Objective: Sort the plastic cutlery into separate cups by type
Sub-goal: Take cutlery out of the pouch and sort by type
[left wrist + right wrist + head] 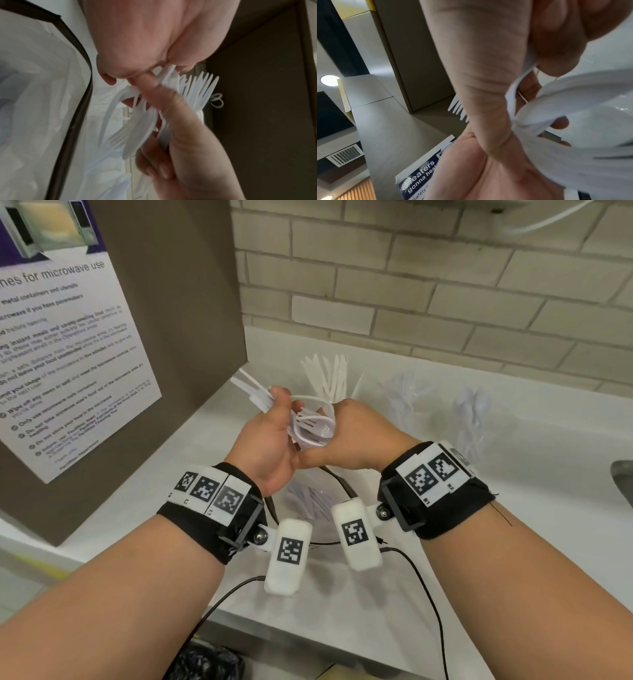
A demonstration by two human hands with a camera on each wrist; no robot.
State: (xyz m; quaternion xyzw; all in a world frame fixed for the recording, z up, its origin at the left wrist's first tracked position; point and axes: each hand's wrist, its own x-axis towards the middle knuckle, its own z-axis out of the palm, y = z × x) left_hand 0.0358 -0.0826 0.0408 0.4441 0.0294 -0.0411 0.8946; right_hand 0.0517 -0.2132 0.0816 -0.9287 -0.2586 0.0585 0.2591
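Note:
Both hands meet above the counter on one bundle of white plastic cutlery point(310, 424), forks among it. My left hand point(284, 409) grips the handle end, and the handles point(247, 386) stick out up and left. My right hand point(334, 421) is curled round the head end. The left wrist view shows the bundle point(142, 128) pinched between both hands, the right wrist view shows it point(573, 108) close under the right fingers. Behind the hands a cup of upright white forks point(329, 376) stands. Two clear cups with spoons point(407, 400) point(474, 414) stand to its right.
A clear container with a dark rim point(337, 486) lies right under the hands and holds more loose cutlery point(308, 498). A brown cabinet with a microwave notice point(68, 354) closes the left side. The brick wall point(411, 285) runs behind the white counter point(531, 508). A sink edge point(623, 481) is at far right.

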